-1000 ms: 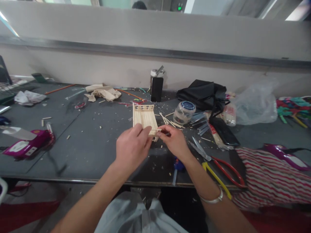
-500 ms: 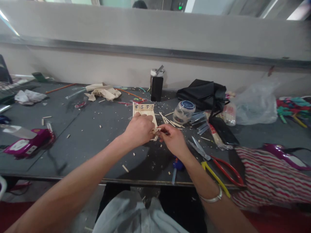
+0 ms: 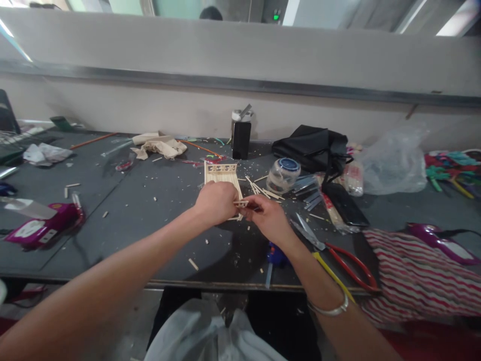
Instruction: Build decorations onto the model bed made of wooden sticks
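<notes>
A small model of pale wooden sticks lies on the dark table, with a patterned railing along its far edge. Over its near part is my left hand, fingers curled and mostly hidden from me. My right hand pinches a short wooden railing piece at the model's near right corner. The left fingers close on the other end of that same piece. Loose wooden sticks lie just beyond my right hand.
Right of my hands are a clear jar, scissors, a black phone and a striped cloth. A blue glue gun lies near the front edge. A purple device sits at left; a black box stands behind.
The view has shifted slightly. Both hands stay at the model's near right corner, with only small finger movements around the railing piece.
</notes>
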`<state>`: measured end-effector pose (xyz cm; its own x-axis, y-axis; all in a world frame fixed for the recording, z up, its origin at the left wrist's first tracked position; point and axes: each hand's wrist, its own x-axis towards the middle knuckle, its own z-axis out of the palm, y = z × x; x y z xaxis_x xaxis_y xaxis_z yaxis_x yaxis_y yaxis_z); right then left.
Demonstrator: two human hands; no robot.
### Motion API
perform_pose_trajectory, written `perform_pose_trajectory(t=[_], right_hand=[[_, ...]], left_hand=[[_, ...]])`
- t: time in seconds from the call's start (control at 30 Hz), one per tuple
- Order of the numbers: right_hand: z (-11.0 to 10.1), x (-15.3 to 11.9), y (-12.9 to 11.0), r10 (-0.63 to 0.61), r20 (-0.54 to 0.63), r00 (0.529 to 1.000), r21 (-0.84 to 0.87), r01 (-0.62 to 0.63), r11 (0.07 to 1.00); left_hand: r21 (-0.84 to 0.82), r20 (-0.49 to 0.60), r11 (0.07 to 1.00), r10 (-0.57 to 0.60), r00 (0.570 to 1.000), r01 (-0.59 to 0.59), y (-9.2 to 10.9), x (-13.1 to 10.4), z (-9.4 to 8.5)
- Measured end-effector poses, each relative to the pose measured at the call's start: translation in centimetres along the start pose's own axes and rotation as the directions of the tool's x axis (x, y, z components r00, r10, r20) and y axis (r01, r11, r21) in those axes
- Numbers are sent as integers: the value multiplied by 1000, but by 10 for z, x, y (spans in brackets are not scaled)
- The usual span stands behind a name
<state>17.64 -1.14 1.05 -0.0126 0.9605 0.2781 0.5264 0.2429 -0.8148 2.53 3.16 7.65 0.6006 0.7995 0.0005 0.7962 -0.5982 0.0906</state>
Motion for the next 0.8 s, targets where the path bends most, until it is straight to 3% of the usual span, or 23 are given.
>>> perform_pose_trajectory(t=[0.8], right_hand=[[1,2,0,-59,-9,998,-98,58,993]], left_hand=[[52,-28,998,46,999,-45,-1,1,4]])
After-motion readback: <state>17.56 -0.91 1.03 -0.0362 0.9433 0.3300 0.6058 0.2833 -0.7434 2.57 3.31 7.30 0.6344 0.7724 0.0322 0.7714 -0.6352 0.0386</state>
